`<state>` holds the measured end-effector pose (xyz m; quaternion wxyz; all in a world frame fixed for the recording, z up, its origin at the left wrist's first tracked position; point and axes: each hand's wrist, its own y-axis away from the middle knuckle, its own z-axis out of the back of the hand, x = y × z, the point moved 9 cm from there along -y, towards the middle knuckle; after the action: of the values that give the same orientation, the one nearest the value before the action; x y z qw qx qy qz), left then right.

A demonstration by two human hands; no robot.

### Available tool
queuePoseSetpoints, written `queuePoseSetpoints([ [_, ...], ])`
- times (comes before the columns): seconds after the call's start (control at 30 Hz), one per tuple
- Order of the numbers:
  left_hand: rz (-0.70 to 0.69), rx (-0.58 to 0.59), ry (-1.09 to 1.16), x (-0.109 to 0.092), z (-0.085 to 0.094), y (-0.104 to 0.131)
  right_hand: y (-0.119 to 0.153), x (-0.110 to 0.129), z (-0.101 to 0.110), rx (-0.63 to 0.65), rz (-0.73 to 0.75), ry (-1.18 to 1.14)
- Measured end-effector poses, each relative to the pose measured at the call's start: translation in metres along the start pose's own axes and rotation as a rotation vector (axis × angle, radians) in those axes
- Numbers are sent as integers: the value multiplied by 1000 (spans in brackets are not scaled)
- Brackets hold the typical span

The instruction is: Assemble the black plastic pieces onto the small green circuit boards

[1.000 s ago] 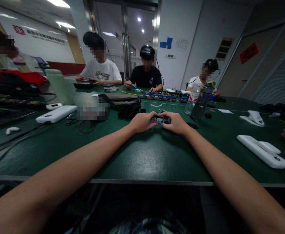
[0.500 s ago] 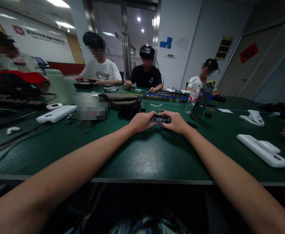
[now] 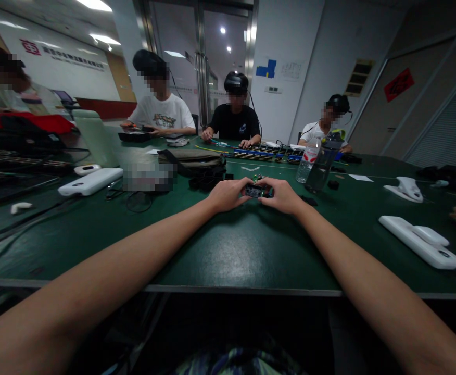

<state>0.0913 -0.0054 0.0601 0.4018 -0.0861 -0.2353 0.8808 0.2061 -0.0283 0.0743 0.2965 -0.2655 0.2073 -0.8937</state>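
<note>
Both arms reach forward over the green table [image 3: 228, 255]. Between my fingers is a small dark circuit board [image 3: 253, 191] with grey and green parts on it. My left hand [image 3: 228, 195] is closed on its left end, thumb toward me. On the right end, my right hand [image 3: 280, 195] grips it between thumb and fingers. Just behind the board, small green electronic parts [image 3: 257, 178] show; I cannot tell whether they are joined to it. My fingers hide both ends of the board.
Left of my hands lie a black strap [image 3: 204, 181] and a grey-brown bag [image 3: 192, 159]. A water bottle [image 3: 307, 165] and a dark bottle [image 3: 324, 165] stand to the right. White power banks [image 3: 419, 242] lie right and left. Several people sit around the table.
The board and my hands keep nearly the same place and grip. Across the table, a person's hand has shifted slightly along the thin wires.
</note>
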Motion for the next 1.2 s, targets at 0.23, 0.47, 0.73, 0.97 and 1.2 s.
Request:
queuePoseSetpoints([
  [0.23,9,12,6,-2,2,1,1,1,2,-20,-19,-20],
  [0.47,11,59,-22,-3,-1,1,1,0,1,-6,-44,-51],
  [0.73,-3,67,-2,-3,-3,1,1,-4,2,-21,-72,-68],
  [0.97,32,106,-34,-3,-6,1,2,0,1,-2,-54,-74],
  [1.2,62,138,-33,1,-9,-1,1,1,-2,18,-26,-59],
])
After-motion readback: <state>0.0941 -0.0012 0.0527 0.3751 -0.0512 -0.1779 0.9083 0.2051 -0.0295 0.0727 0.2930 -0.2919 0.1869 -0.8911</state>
